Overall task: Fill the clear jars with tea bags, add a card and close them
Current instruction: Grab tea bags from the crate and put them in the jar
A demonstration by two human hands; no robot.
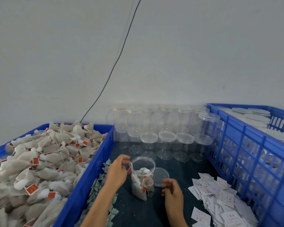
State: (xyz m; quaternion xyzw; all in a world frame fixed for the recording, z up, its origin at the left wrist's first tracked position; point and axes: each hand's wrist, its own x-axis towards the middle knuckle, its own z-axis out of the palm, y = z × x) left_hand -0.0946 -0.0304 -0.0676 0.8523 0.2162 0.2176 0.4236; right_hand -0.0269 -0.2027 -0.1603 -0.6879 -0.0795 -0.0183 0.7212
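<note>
Jar (143, 176) open between loose-fingered hands — left (117, 172) perhaps touching its rim, right (171, 190) empty.

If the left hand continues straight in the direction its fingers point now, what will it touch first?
Most likely the open jar: the left hand has fingers aimed right at its rim, where a red tag hangs. Depth is unclear.

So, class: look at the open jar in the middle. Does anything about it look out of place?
Yes. A tea bag's string and red tag hang over the jar rim on the left hand side, outside the jar. The lid lies behind it.
</note>
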